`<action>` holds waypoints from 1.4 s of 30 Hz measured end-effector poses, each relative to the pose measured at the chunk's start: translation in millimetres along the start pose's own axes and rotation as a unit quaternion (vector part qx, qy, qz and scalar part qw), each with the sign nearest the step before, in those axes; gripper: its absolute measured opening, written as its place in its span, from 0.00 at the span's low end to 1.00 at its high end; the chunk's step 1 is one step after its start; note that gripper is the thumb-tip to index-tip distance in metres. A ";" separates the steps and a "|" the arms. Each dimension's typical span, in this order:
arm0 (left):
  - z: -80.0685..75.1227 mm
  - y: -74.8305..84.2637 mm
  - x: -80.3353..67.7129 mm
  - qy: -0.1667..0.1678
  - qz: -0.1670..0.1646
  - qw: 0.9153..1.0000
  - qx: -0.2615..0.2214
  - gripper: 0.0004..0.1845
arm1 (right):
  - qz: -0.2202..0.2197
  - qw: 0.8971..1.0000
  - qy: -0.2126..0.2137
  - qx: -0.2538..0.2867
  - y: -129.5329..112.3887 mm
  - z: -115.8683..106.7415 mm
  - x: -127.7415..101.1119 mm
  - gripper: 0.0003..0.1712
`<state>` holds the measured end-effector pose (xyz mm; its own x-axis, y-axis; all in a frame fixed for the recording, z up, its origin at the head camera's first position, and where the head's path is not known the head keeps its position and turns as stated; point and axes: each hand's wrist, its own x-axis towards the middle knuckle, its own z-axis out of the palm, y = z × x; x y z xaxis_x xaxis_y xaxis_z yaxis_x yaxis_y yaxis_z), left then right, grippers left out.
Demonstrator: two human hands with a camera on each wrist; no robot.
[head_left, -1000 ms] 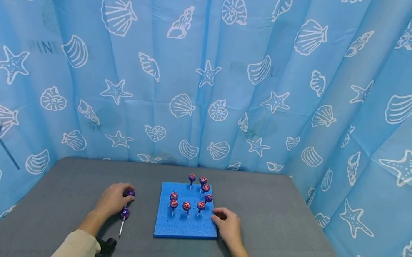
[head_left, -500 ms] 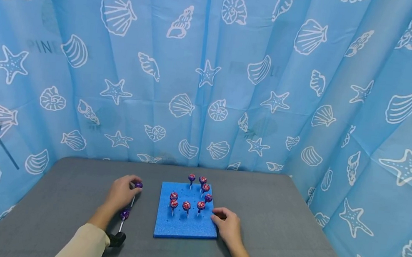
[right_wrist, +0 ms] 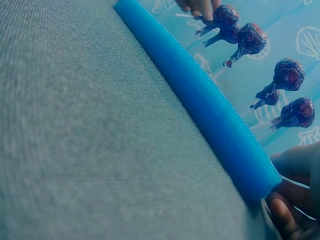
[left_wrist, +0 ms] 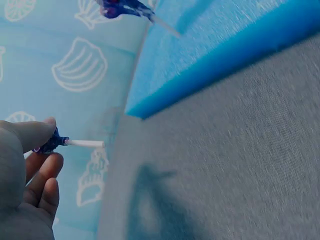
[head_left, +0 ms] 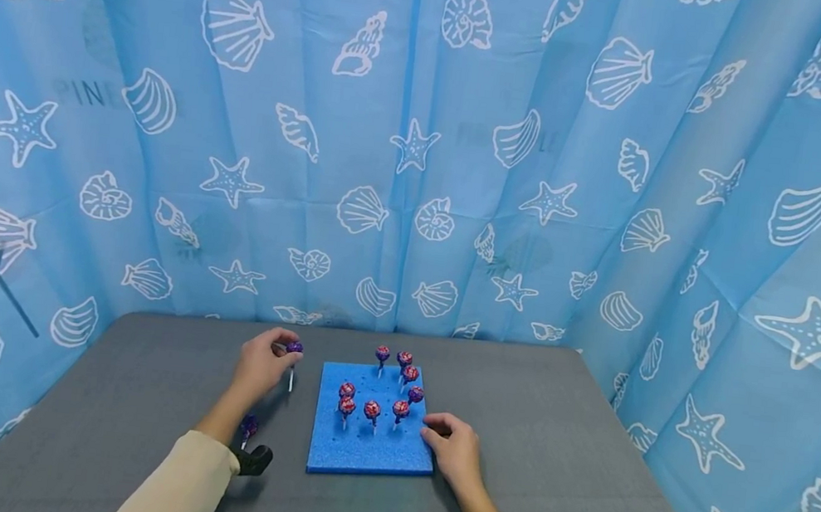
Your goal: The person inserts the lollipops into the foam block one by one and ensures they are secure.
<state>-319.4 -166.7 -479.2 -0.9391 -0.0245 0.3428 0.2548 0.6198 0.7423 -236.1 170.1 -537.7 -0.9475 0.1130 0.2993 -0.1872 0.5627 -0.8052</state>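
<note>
The left hand (head_left: 259, 367) pinches a lollipop (head_left: 293, 349) by its wrapped head, above the grey table (head_left: 556, 438), just left of the blue foam board (head_left: 367, 452). The stick hangs down. The right hand (head_left: 454, 448) rests with curled fingers at the board's right edge, touching it. The lollipop looks light and stiff; I think the thin stick is the better place for holding.

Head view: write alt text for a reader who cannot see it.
A person's left hand holds a purple lollipop above a grey table, beside a blue foam board with eight lollipops standing in it. The right hand rests at the board's right edge. A seashell-print blue curtain hangs behind.
</note>
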 end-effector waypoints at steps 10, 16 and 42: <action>6.5 13.0 7.6 0.000 -0.018 0.998 -0.061 0.17 | -0.021 1.000 0.017 -0.005 -0.8 1.5 0.9 0.06; 12.0 22.9 12.7 0.000 -0.021 0.995 -0.101 0.18 | -0.005 1.000 0.009 -0.003 -1.2 0.8 3.7 0.06; 47.0 27.8 -1.6 0.029 -0.044 0.983 -0.177 0.13 | 0.003 1.000 0.003 -0.001 1.1 0.0 0.1 0.05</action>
<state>-321.6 -112.5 -486.1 -0.9490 -0.1175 0.2926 0.2466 0.3017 0.9210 -236.5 170.7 -538.5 -0.9472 0.1214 0.2969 -0.1806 0.5631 -0.8064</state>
